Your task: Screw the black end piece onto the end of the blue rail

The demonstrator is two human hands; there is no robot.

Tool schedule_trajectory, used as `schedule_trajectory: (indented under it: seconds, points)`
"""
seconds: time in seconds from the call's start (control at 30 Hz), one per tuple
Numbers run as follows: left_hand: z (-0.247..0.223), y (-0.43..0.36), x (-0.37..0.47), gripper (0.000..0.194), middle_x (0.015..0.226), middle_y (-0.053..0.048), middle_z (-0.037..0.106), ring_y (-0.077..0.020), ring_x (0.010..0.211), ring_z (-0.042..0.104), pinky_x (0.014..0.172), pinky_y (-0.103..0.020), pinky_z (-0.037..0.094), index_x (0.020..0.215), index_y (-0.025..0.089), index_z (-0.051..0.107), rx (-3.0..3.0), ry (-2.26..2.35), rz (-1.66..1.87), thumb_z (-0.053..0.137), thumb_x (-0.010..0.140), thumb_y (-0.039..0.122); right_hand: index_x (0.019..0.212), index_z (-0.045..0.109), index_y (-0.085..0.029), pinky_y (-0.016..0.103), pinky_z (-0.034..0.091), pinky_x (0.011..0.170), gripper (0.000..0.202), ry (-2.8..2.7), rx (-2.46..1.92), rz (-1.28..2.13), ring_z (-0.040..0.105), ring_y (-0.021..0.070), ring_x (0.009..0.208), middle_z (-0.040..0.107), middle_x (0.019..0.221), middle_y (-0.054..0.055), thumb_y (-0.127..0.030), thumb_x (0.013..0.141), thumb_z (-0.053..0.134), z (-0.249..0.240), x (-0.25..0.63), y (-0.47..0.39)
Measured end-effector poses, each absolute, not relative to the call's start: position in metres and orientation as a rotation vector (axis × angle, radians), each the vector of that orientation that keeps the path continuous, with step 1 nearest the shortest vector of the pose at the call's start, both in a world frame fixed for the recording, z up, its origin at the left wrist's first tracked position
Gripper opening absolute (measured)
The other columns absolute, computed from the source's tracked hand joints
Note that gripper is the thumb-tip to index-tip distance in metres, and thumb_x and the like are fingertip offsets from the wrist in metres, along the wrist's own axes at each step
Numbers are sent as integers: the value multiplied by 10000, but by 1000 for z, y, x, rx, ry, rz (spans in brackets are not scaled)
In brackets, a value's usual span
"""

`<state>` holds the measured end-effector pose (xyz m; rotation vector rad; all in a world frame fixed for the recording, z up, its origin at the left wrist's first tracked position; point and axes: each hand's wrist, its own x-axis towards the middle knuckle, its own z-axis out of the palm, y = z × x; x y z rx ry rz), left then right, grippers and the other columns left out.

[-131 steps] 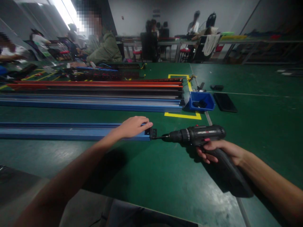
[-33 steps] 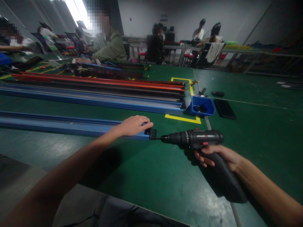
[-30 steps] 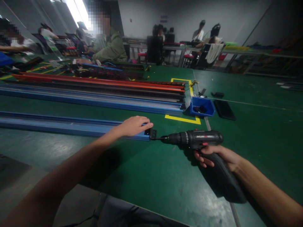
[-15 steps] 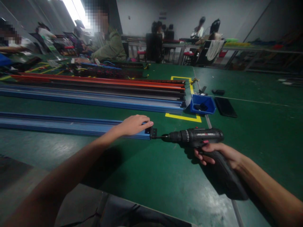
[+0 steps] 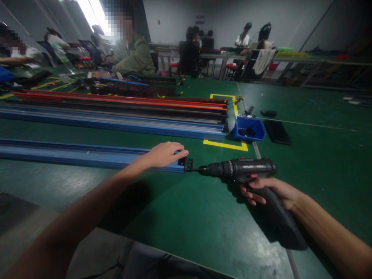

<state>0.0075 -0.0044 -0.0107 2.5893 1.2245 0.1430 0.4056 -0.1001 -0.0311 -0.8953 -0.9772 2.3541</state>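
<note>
A long blue rail [image 5: 95,155] lies across the green table, with a black end piece [image 5: 188,164] at its right end. My left hand [image 5: 166,154] rests over that end of the rail, its fingers bent around the edge near the black piece. In my right hand [image 5: 263,190] is a black power drill [image 5: 247,169], held by the handle and pointing left. The thin bit of the drill reaches the black end piece; whether it sits in a screw is too small to tell.
Behind lie more blue rails [image 5: 174,127] and orange rails [image 5: 145,100]. A blue bin [image 5: 249,130] with black parts and a dark flat device [image 5: 277,132] are at the right. Across the table sits a person in a green jacket [image 5: 136,56].
The drill and my right hand have shifted very slightly right. My left hand has stayed on the rail.
</note>
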Motion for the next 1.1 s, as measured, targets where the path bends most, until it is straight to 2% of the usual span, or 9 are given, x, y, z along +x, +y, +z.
schedule_trajectory:
  seconds: [0.3, 1.1]
  points:
    - [-10, -5, 8, 588, 1015, -72, 724, -228, 897, 667, 699, -319, 408, 999, 207, 695, 2623, 1225, 150, 279, 1084, 614, 962, 796, -64, 245, 581, 688, 214, -941, -906, 2359, 549, 60, 529, 708, 821, 66, -267, 909, 753, -32, 406, -102]
    - [-10, -4, 7, 578, 1026, -80, 723, -235, 910, 662, 734, -337, 431, 1024, 205, 706, 2592, 1206, 172, 292, 1083, 604, 1017, 778, -51, 265, 588, 745, 232, -914, -919, 2378, 581, 68, 559, 718, 860, 80, -253, 914, 731, -27, 404, -102]
